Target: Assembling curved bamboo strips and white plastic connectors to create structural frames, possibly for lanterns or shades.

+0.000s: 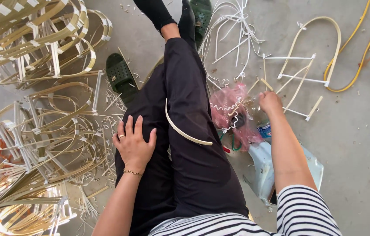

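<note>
Floor (pixel 360 144) — grey concrete, littered with offcuts.

Heap of bent cane frames (pixel 40 109) — from 8 to 11 o'clock, pale hoops lashed with white ties, well apart from both hands.

Single cane frame (pixel 307 65) — at 1 o'clock, lying flat, just beyond the right hand.

Legs in black trousers (pixel 185 144) — crossed, centre; a dark green slipper (pixel 121 76) at 11 o'clock.

Pink plastic bag (pixel 233 116) — centre right, crumpled, holding white ties (contents otherwise unclear); it lies just at 9 o'clock of the right hand.

Curved cane strip (pixel 185 131) — resting on the thigh, long axis running 11 to 4 o'clock, between the two hands, slightly nearer the left.

Left hand (pixel 134 144) — flat on the thigh, fingers spread, holding nothing.

Right hand (pixel 270 102) — reached down at the bag's edge; fingers curled under, whether they grip anything cannot be told.
</note>
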